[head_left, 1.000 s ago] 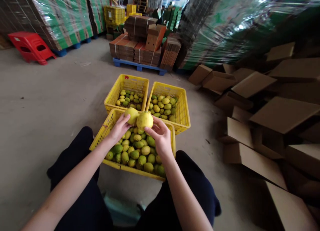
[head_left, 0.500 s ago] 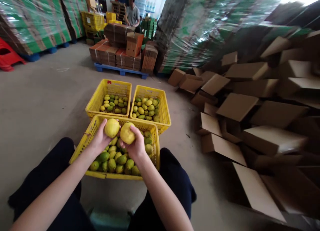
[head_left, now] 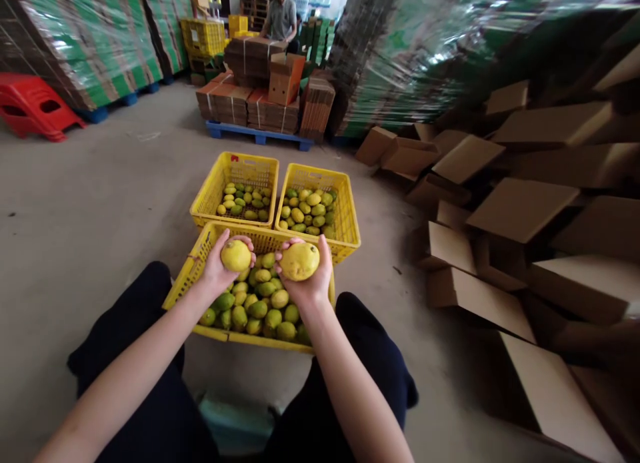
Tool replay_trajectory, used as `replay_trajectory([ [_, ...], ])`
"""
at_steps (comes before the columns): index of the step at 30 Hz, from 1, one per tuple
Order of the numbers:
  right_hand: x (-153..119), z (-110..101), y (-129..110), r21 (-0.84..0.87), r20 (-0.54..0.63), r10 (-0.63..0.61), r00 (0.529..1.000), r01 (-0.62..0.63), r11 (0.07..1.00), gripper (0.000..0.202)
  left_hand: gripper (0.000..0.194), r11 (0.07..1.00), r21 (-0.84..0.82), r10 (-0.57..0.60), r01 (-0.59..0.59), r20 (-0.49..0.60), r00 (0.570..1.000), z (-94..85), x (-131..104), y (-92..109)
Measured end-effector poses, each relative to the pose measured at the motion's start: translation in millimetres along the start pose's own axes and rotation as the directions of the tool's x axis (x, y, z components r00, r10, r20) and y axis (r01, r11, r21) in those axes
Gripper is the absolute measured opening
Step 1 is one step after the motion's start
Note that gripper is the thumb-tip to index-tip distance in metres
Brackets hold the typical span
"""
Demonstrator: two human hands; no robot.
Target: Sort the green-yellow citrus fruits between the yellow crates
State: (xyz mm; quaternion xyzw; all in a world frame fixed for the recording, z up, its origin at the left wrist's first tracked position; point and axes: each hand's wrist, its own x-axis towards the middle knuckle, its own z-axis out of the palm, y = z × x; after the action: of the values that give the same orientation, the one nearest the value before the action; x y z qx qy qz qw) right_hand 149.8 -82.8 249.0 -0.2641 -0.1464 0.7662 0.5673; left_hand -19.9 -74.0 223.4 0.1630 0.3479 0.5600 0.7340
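A round yellow lemon [head_left: 236, 255] rests in my left hand [head_left: 216, 269], whose fingers curl around its far side. My right hand [head_left: 314, 288] holds a larger, lumpy yellow lemon [head_left: 300, 261], with the thumb along its right side. Both hands are above the near yellow crate [head_left: 197, 257], apart from each other. Inside that crate lie many green and yellow lemons [head_left: 257, 309]. Behind it stand two more yellow crates, the left one [head_left: 200, 206] with a thin layer of lemons and the right one [head_left: 350, 213] with more.
Tumbled open cardboard boxes [head_left: 523, 209] pile up on the right. A blue pallet [head_left: 260, 136] with bundled flat cartons [head_left: 273, 113] stands ahead, a person [head_left: 281, 16] behind it. At left are a red stool [head_left: 43, 106] and plastic-wrapped green stacks [head_left: 95, 43].
My hands have moved apart, each keeping its lemon. The right hand has turned, showing its lemon sideways. The view has swung a little, shifting the surroundings to the right.
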Motion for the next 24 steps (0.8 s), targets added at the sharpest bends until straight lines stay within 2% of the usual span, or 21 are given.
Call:
replay_trajectory([
  [4,1,2,7,-0.103,-0.007,-0.086,0.996,0.085,0.991,0.033,0.035,0.988,0.107,0.11,-0.115,0.05,0.993,1.0,-3,0],
  [6,0,4,8,-0.156,-0.007,-0.128,0.992,0.126,0.98,0.03,0.033,0.983,0.125,0.125,-0.134,0.076,0.989,1.2,-5,0],
  [9,-1,7,6,-0.165,-0.007,-0.117,0.993,0.114,0.98,0.029,0.033,0.983,0.128,0.12,-0.13,0.083,0.989,2.2,-5,1],
  [12,0,5,4,-0.077,-0.04,-0.032,0.999,0.029,0.997,0.029,0.035,0.994,0.08,0.073,-0.074,0.022,0.997,3.8,-4,3],
  [16,4,0,2,0.081,-0.079,0.115,0.99,-0.109,0.991,0.031,0.041,0.996,-0.068,-0.067,0.061,-0.091,0.994,3.3,1,5],
  [20,5,-3,1,0.156,-0.035,0.127,0.991,-0.12,0.98,0.029,0.043,0.971,-0.172,-0.184,0.163,-0.115,0.976,1.6,2,6],
  [24,4,-3,-5,0.201,-0.03,0.153,0.988,-0.144,0.969,0.028,0.042,0.966,-0.151,-0.23,0.21,-0.131,0.964,2.2,2,11],
])
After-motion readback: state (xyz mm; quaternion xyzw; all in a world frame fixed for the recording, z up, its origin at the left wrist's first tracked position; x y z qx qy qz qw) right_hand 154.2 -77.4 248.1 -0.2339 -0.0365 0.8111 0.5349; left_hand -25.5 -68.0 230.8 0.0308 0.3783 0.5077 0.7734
